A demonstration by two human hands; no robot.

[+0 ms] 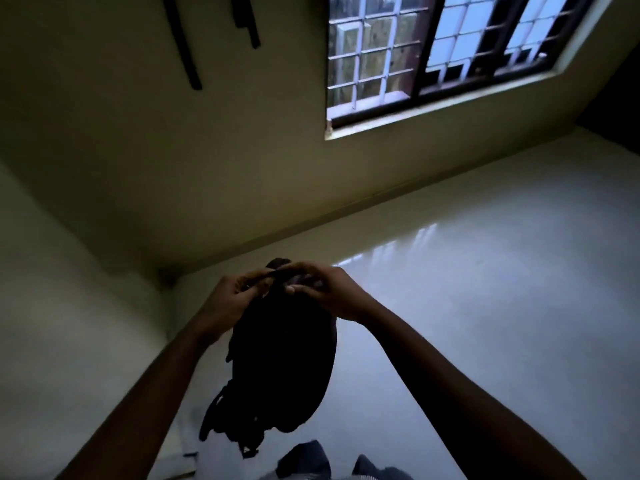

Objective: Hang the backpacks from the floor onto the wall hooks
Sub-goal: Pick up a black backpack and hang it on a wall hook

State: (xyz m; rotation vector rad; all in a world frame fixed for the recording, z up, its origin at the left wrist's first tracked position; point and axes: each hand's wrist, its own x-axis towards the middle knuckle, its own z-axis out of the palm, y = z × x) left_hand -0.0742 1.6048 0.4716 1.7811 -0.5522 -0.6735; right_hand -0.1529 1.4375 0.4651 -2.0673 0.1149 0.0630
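A black backpack (284, 368) hangs in the air in front of me, its straps dangling at the lower left. My left hand (235, 299) and my right hand (332, 292) both pinch its top loop, close together above the bag. High on the wall at the upper left, two dark straps (183, 46) hang down from above the frame; the hooks themselves are out of view. The room is dim and the bag shows little detail.
A barred window (433, 57) fills the upper right of the wall. The pale glossy floor (485, 271) spreads to the right. A room corner (166, 278) lies just beyond my hands. Dark cloth and feet (311, 462) show at the bottom edge.
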